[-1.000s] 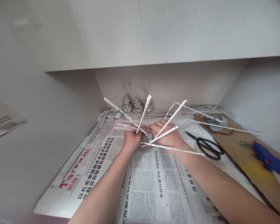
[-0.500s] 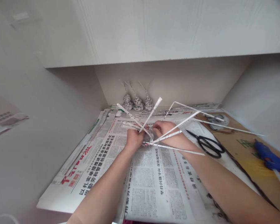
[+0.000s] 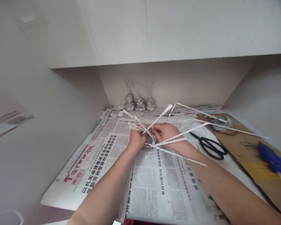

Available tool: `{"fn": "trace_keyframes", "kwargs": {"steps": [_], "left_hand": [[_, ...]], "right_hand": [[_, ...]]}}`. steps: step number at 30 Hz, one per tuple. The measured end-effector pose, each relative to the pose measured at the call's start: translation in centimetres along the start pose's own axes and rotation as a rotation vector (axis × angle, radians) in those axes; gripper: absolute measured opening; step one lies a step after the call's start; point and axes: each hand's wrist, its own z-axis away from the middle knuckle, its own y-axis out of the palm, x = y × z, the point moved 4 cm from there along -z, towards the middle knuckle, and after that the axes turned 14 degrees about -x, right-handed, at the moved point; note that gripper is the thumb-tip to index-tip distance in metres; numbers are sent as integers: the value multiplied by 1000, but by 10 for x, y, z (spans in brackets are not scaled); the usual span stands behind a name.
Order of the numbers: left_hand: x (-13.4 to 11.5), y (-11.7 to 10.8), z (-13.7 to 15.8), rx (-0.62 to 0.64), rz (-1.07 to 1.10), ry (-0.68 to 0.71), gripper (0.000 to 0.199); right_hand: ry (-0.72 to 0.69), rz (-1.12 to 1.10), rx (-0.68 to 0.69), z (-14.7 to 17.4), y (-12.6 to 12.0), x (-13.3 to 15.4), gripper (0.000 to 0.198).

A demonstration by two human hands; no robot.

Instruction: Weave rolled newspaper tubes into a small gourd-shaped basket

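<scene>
Rolled newspaper tubes [image 3: 160, 116] fan out in several directions from a small woven piece [image 3: 152, 141] between my hands. My left hand [image 3: 137, 139] is closed around the left side of this piece, with tubes sticking up past its fingers. On the far right side, my right hand [image 3: 166, 131] has its fingers bent and pressed together at the piece; a thin bent tube runs from near them to the back right. Longer tubes cross over my right wrist. My fingertips are partly hidden behind the tubes.
Newspaper sheets [image 3: 150, 184] cover the work surface. Black scissors [image 3: 213, 149] lie at the right, near a blue glue gun [image 3: 273, 158] on cardboard [image 3: 244, 153]. Three woven gourd shapes [image 3: 140, 105] stand at the back beside a bundle of paper tubes [image 3: 192, 110]. A panel [image 3: 154, 34] overhangs.
The upright tubes around the piece have tipped down and to the right. My right hand has shifted slightly closer to the piece. The whole view has moved a little.
</scene>
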Motion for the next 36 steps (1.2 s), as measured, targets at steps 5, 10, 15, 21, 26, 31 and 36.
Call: {"fn": "trace_keyframes", "kwargs": {"steps": [5,10,15,21,26,31,36], "left_hand": [[2,-3,0,-11,-57,-19,21],[1,-10,-4,-19,-224,-78,19],[-1,-15,-8,-26,-353,-101,19],[-6,-16,-4,-17,-403,-128,20],[-11,-10,0,32,-372,-92,21],[-10,-16,-4,27,-396,-110,21],[-8,-23,-9,96,-337,-131,21]], "right_hand": [[62,38,64,-3,4,-3,19],[113,40,2,0,5,-12,33],[37,57,-307,-1,-13,-11,29],[185,-135,-112,8,-3,-13,24],[300,-143,64,36,-2,-13,20],[414,-264,-28,58,-4,-8,24],[990,-1036,5,54,17,-29,38]]}}
